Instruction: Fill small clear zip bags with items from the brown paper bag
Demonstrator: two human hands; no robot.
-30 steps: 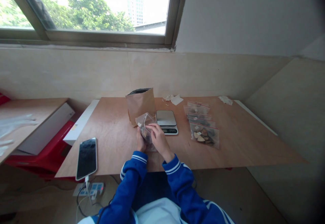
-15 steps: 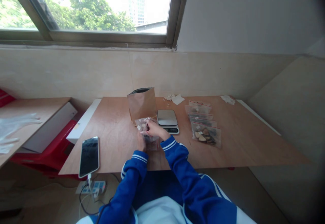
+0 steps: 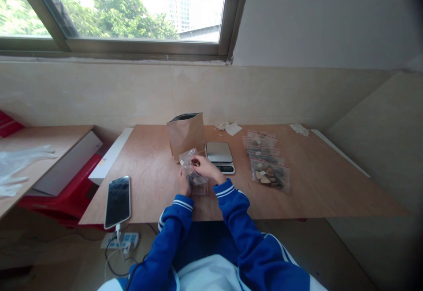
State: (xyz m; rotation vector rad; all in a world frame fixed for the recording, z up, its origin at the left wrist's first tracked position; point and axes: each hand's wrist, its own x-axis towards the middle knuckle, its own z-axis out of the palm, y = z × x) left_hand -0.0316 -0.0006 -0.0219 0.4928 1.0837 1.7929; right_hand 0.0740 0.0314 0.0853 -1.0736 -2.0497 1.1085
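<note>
The left hand (image 3: 183, 182) grips the lower left edge of a small clear zip bag (image 3: 191, 167), fingers curled round it. The right hand (image 3: 205, 167) pinches the bag's top, fingertips at or just inside its mouth. Dark bits show through the plastic; what they are is too small to tell. A small white tag sits on the bag's upper left, its writing unreadable.

The bag is held just above the wooden table (image 3: 313, 185), right in front of a brown paper pouch (image 3: 186, 134) that stands upright with its dark mouth open. Just right of the pouch lies a digital scale (image 3: 220, 156) with an empty steel plate; its display cannot be read. Further right of the pouch, a row of filled zip bags (image 3: 267, 162) with red seal strips holds dark and pale pieces. Left of the pouch, near the table's front edge, lies a phone (image 3: 117, 201), screen dark, cable plugged in.
</note>
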